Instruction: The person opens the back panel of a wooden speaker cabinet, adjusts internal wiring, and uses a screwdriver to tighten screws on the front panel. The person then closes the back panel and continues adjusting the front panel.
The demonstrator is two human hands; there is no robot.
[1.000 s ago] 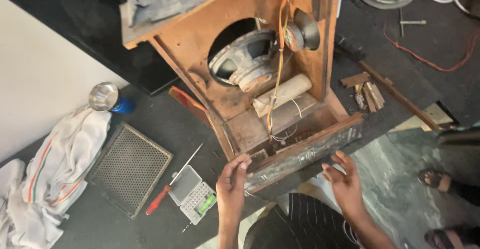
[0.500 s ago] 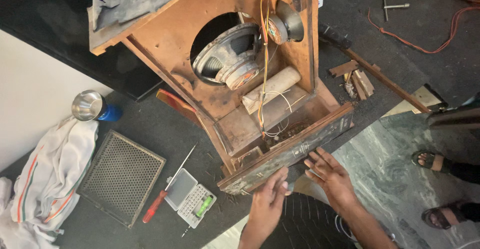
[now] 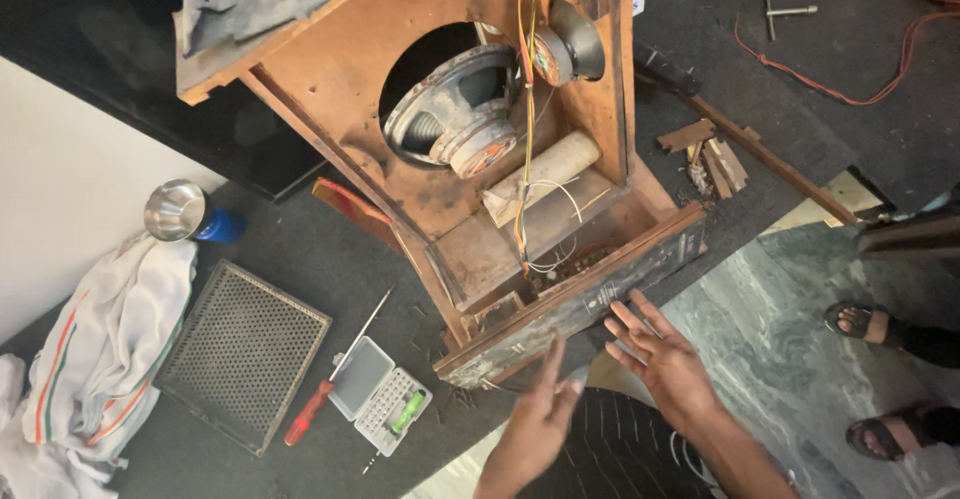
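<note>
1. Brown, worn wood makes up the open speaker cabinet lying on the dark floor mat in front of me, its back open so the round grey speaker cone and a bundle of yellow and orange wires show.
2. My left hand hovers just below the cabinet's dark lower edge panel, fingers loosely spread and blurred, holding nothing.
3. My right hand is spread wide, palm down, fingertips at or just short of that same panel; I cannot tell whether they touch. It holds nothing.
4. The cabinet's long axis runs from upper left to lower right, and the edge panel is the end nearest me.
5. Left of my hands lie a small clear plastic bit case, a red-handled screwdriver and a rectangular metal mesh grille.
6. Further left sit a white cloth with orange and green stripes and a steel cup.
</note>
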